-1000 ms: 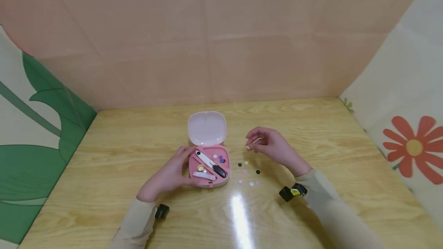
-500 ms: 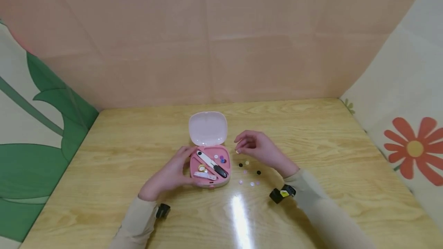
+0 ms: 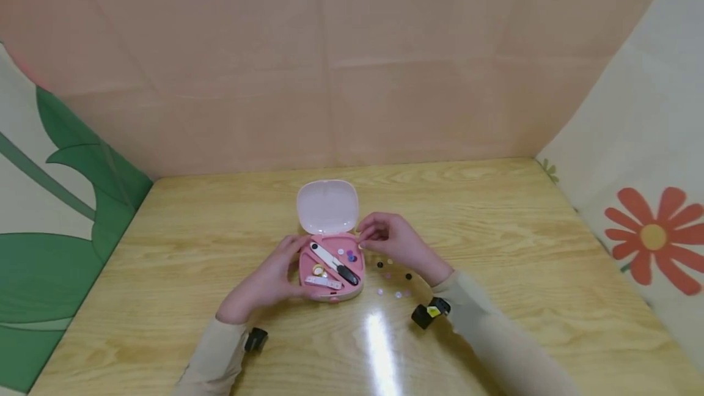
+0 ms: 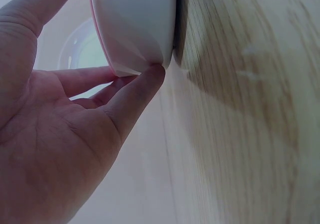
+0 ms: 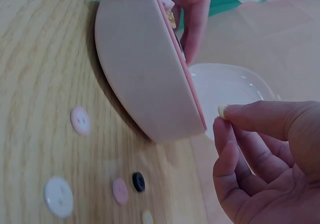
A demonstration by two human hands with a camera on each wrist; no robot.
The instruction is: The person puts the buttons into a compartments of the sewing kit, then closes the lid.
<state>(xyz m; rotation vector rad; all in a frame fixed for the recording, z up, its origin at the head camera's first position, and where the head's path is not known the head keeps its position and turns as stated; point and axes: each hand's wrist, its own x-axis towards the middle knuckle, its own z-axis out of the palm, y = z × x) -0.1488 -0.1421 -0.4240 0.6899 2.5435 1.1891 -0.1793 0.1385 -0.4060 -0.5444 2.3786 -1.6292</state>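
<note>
Button (image 5: 222, 112) in R hand (image 5: 282, 176), clear only in R-wrist cam.

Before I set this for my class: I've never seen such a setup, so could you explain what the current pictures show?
There is no robot here: a person works with a bare left hand and right hand. The widest picture comes from a camera on the person's head, looking down. The two close-ups come from cameras worn on each wrist, probably the small black boxes there. On the wooden table sits a pink box, its lid open, with a white-and-black tool and other small items inside. Several loose buttons lie beside it. The left hand grips the box's side; the right hand pinches a pale yellow button near the box's right edge.
</note>
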